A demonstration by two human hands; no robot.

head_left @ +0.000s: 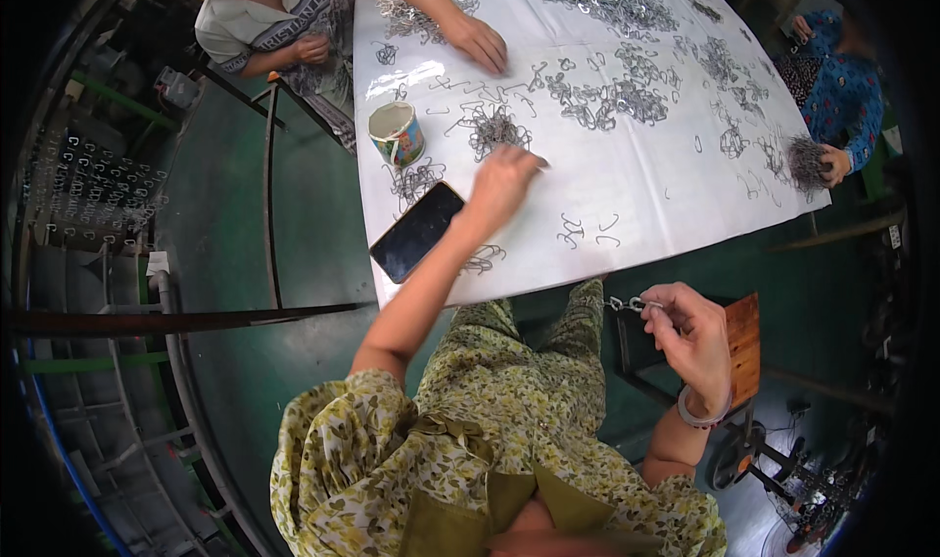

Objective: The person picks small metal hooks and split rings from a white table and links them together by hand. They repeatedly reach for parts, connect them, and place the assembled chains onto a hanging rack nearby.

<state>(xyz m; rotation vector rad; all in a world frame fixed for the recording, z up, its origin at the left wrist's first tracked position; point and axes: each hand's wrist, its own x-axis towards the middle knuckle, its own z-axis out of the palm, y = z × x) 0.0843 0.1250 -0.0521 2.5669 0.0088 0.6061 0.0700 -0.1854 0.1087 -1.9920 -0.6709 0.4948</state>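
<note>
Black phone (416, 234) sits beside left forearm (423, 293) — right fingers (666, 332) clamp hooks (617, 304), grip of left fingers (513, 156) unclear.

This looks like a factory workshop: heaps of bent metal hooks (599, 1) spread over a white-covered table (612, 180), thickest toward its far edge, with one co-worker (328, 14) at its left edge and another, in a blue patterned top (864, 97), by its right corner. Beyond the left edge, past a bare green floor (225, 224), a rack (103, 190) carries rows of small curved metal pieces.
</note>
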